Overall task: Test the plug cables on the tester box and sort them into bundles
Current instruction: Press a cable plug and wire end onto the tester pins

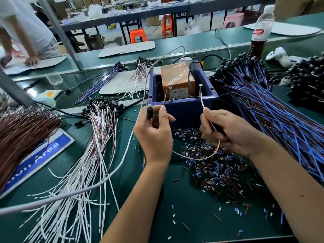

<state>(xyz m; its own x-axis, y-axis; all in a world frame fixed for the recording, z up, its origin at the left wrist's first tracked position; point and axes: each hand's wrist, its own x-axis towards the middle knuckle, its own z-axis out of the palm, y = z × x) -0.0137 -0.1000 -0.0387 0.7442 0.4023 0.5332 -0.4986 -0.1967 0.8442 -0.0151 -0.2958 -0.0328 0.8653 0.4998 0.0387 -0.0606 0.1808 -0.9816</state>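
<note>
The tester box is a dark blue open bin holding an orange unit, with two upright screws, one at the left and one at the right, on its near edge. My left hand grips one plug cable's black plug and brown lead, whose tip points up beside the left screw. My right hand pinches the same cable's white lead, raised to the right screw. The white wire loops below between both hands.
A white-and-brown cable bundle lies left, a brown pile far left, a blue-and-brown pile right, and small bundles behind. Cut insulation bits litter the green mat. A bottle stands back right. Another person works far left.
</note>
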